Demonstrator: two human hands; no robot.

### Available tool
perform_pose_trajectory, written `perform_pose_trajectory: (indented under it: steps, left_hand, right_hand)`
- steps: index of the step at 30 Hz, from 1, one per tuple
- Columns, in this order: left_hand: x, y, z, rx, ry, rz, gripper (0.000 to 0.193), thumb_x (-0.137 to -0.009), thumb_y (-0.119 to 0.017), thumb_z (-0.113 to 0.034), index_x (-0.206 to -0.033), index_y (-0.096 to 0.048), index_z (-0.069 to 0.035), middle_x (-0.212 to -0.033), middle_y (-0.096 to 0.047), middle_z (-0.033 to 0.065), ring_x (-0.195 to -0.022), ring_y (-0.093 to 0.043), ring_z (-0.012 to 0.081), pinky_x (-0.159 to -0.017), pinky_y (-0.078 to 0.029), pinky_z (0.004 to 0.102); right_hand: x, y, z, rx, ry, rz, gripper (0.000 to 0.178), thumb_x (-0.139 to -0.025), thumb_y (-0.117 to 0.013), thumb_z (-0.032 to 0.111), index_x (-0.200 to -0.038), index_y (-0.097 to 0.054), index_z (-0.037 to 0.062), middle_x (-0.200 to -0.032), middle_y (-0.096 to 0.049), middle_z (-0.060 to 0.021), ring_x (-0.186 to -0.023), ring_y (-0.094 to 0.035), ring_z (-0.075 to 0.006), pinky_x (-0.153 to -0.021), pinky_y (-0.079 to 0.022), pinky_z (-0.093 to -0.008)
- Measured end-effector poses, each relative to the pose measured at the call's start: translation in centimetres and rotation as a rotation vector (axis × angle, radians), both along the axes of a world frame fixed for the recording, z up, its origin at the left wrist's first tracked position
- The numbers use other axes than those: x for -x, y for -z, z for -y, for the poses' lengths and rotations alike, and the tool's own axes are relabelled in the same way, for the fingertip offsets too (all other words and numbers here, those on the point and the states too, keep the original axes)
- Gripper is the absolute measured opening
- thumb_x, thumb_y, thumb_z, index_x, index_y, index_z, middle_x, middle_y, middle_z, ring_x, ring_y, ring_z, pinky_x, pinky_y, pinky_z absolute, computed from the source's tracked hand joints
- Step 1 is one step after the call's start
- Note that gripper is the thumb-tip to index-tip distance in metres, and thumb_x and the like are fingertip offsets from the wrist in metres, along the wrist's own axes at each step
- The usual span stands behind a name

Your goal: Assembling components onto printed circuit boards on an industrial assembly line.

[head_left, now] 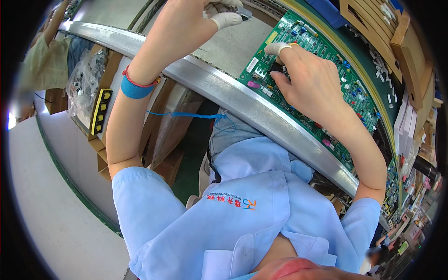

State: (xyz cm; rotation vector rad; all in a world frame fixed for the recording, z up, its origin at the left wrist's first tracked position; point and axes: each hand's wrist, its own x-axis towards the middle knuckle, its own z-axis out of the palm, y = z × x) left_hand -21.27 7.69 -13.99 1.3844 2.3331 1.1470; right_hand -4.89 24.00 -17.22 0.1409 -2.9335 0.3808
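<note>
My left hand (191, 21), with white finger cots, is raised at the top of the view past the metal rail. Its fingers pinch a small clear-and-black part (245, 14); its exact kind is too small to tell. A large green circuit board (326, 56), crowded with small components, lies along the far side of the rail. Over its left end, my right hand (311, 77) bends down with finger cots on. Thumb and fingers close around a small black component (276, 67) at the board's surface. Whether that component is seated in the board cannot be seen. A pink component (253, 84) stands close by.
The silver metal rail (210, 74) runs diagonally between my body and the board. A blue wrist strap (135, 88) circles my left wrist, and a coiled blue cord (196, 115) hangs below. Cardboard trays (373, 32) and loose white parts (383, 74) lie at the right.
</note>
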Motion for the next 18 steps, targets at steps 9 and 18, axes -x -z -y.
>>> perform_pose_trajectory:
  steps: [9,18]
  left_hand:
    - [-1.6,-0.5,-1.2,-0.033,0.225,-0.414,0.015,-0.077,-0.07,-0.013,-0.082,-0.065,0.0,-0.079,-0.065,0.016,-0.074,-0.062,0.0326,-0.07,-0.049,0.037]
    - [-2.1,3.4,-2.0,0.153,0.374,-0.541,0.011,-0.078,-0.069,-0.008,-0.088,-0.064,-0.008,-0.097,-0.058,0.0052,-0.095,-0.054,0.0259,-0.102,-0.029,0.0455]
  right_hand:
    - [-0.6,-1.3,-0.2,-0.105,0.052,0.033,0.024,-0.078,-0.067,0.016,-0.096,-0.06,0.0035,-0.081,-0.063,-0.0097,-0.073,-0.065,-0.0273,-0.057,-0.05,-0.0381]
    - [-6.9,-4.6,-3.7,0.316,0.289,-0.031,0.041,-0.074,-0.073,0.009,-0.114,-0.064,0.0094,-0.095,-0.066,-0.004,-0.058,-0.048,-0.0119,-0.054,-0.039,-0.0246]
